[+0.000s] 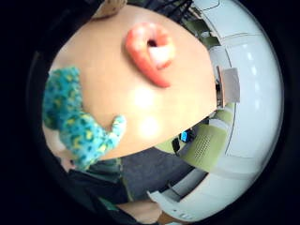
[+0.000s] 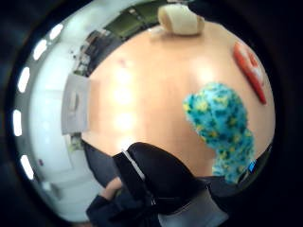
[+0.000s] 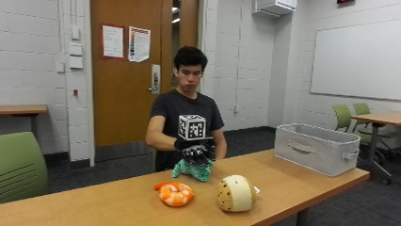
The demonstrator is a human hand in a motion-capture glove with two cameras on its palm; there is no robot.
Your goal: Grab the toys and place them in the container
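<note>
Three toys sit on the wooden table (image 3: 125, 202): a teal spotted plush (image 3: 194, 169), an orange shrimp plush (image 3: 175, 193) and a cream spotted round plush (image 3: 236, 192). Gloved right hand (image 3: 194, 151) is over the teal plush, fingers pointing down onto its top; looks like they curl round it, but outside view is poor there, so can't be sure of a grip. Teal plush is at the table's far edge, in front of the person, its base seemingly on the table. Shrimp lies nearer the camera, just beside the cream plush, both apart from the teal one. Grey fabric container (image 3: 316, 148) w/ handle stands at the table's end, well apart from all 3 toys. Palm views show teal plush close to the palm, shrimp on the table beyond it
</note>
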